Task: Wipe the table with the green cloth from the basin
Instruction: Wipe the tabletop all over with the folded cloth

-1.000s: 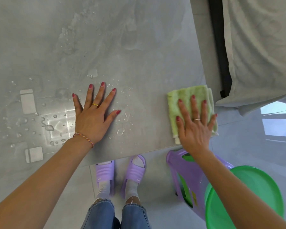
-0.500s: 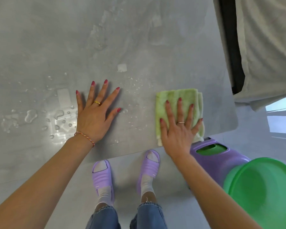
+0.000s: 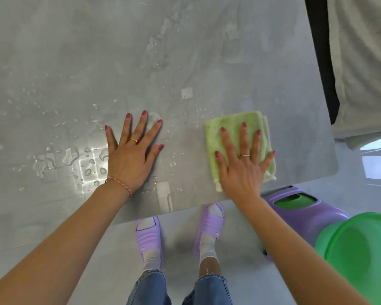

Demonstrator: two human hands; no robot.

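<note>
The folded green cloth lies flat on the grey table, close to the near edge and the right corner. My right hand presses down on it with fingers spread, palm covering its lower half. My left hand rests flat on the bare tabletop to the left, fingers apart, holding nothing. Water drops and small puddles sit left of that hand and between the two hands. The green basin stands at the lower right, below the table.
A purple plastic stool stands under the table's right corner, next to the basin. A grey fabric-covered piece rises beyond the table's right edge. My feet in purple slippers stand on the grey floor below the near edge.
My right hand has slid the cloth leftward along the near edge, away from the right corner. The left hand has stayed flat in place.
</note>
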